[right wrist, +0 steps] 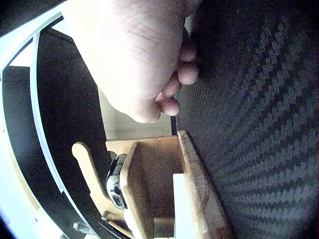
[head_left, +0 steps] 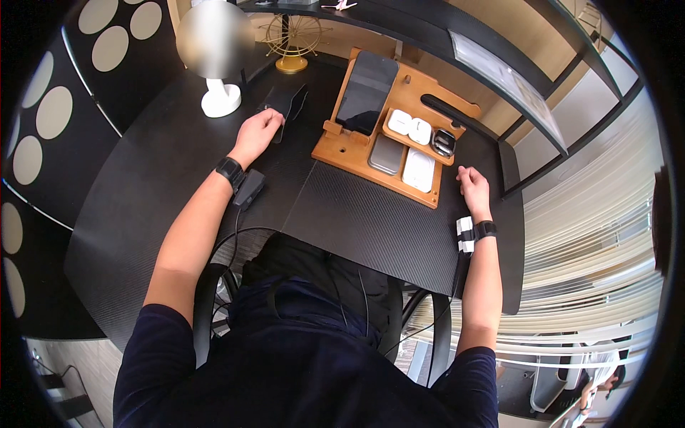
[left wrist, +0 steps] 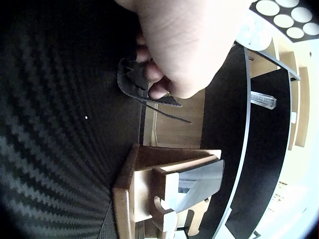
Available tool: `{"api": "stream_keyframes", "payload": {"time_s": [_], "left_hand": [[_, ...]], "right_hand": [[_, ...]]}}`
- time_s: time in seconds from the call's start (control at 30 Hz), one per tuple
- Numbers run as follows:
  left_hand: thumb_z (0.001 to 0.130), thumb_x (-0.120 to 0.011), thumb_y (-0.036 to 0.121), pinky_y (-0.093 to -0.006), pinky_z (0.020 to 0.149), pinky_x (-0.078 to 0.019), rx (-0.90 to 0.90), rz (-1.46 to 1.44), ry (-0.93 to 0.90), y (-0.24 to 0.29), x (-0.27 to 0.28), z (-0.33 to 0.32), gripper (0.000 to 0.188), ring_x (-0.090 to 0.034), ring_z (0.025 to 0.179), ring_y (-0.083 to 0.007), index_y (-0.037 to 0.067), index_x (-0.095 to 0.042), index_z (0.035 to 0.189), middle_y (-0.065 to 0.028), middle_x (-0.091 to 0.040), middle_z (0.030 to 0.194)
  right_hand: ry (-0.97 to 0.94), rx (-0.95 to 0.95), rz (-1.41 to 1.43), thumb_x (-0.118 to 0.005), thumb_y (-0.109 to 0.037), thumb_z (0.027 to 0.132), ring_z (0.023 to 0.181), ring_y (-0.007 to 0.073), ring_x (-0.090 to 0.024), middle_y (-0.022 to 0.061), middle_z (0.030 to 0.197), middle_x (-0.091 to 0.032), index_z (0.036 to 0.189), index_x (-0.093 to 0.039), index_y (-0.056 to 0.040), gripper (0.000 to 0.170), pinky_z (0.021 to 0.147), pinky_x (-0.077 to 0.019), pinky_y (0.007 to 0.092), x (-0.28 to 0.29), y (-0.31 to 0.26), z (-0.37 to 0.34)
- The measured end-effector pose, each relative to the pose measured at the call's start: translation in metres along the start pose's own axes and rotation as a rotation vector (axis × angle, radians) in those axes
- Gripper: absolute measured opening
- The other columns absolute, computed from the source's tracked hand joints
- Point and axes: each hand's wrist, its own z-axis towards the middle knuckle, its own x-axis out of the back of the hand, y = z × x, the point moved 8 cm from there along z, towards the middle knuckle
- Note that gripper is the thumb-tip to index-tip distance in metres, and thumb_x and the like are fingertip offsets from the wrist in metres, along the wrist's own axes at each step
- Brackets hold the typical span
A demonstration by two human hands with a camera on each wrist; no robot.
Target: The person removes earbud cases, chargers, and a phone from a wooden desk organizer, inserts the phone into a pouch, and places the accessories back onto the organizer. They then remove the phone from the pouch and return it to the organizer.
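Note:
My left hand [head_left: 259, 133] is curled at the back left of the desk. Its fingers pinch a dark, thin, flexible piece [left wrist: 130, 82] with a narrow strip trailing from it; the head view shows its black flaps [head_left: 294, 103] beyond the knuckles. To the right of that hand stands a wooden desk organizer [head_left: 335, 149], with a black phone [head_left: 367, 93] leaning on it. My right hand [head_left: 474, 191] lies loosely curled on the desk beside the organizer's right end, holding nothing. In the right wrist view its fingertips [right wrist: 188, 73] are just off the organizer's wooden edge [right wrist: 195, 172].
The organizer carries white earbud cases [head_left: 409, 127], a black case [head_left: 444, 143], a grey device [head_left: 386, 155] and a white one [head_left: 419, 170]. A white lamp base [head_left: 220, 100] and a gold wheel ornament [head_left: 291, 64] stand behind. A black shelf [head_left: 399, 32] overhangs the back.

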Motion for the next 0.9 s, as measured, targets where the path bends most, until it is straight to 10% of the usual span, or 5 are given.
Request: {"api": "stream_keyframes", "payload": {"time_s": [0.9], "left_hand": [[0.099, -0.051, 0.029, -0.0310, 0.076, -0.0463, -0.003, -0.011, 0.006, 0.0008, -0.0001, -0.0006, 0.030, -0.059, 0.081, -0.0174, 0.001, -0.061, 0.095, -0.0081, -0.063, 0.085]], "right_hand": [[-0.010, -0.037, -0.020, -0.060, -0.034, 0.095, 0.052, 0.0107, -0.052, 0.0042, 0.058, -0.057, 0.079, -0.067, -0.0024, 0.036, 0.053, -0.0419, 0.0292, -0.0004, 0.0021, -0.0001]]}}
